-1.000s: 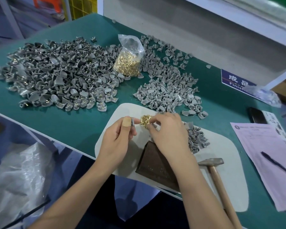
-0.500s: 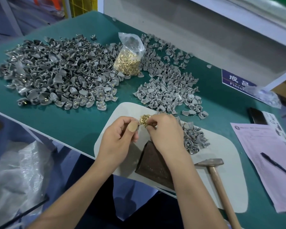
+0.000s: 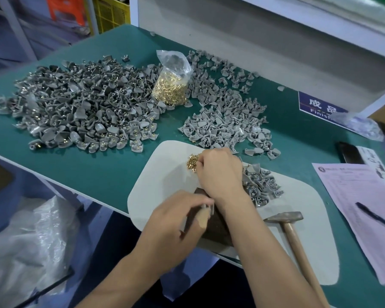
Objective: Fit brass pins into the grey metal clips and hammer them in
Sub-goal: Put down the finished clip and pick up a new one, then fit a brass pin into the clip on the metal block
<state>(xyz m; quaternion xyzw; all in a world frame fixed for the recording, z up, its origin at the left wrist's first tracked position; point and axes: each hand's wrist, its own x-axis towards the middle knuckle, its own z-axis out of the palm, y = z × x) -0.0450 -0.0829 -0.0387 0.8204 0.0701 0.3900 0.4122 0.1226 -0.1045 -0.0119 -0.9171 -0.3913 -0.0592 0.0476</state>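
My left hand [image 3: 178, 221] pinches a grey metal clip [image 3: 207, 207] at the near-left edge of the dark metal block [image 3: 217, 228]; the clip is blurred. My right hand [image 3: 220, 172] is further back, fingertips curled down into a small loose heap of brass pins [image 3: 192, 162] on the white mat [image 3: 162, 174]. Its wrist crosses over the block. A wooden-handled hammer [image 3: 286, 217] lies untouched on the mat to the right. A small pile of grey clips [image 3: 261, 185] sits just right of my right hand.
A big heap of clips with pins fitted [image 3: 76, 107] covers the left of the green table [image 3: 98, 165]. An unpinned clip pile [image 3: 222, 121] and a plastic bag of brass pins [image 3: 171, 85] lie behind the mat. Pink paper with a pen [image 3: 373, 216] lies right.
My left hand has dropped from beside the pin heap towards me, down to the block, carrying the clip. My right hand stays at the brass pins.
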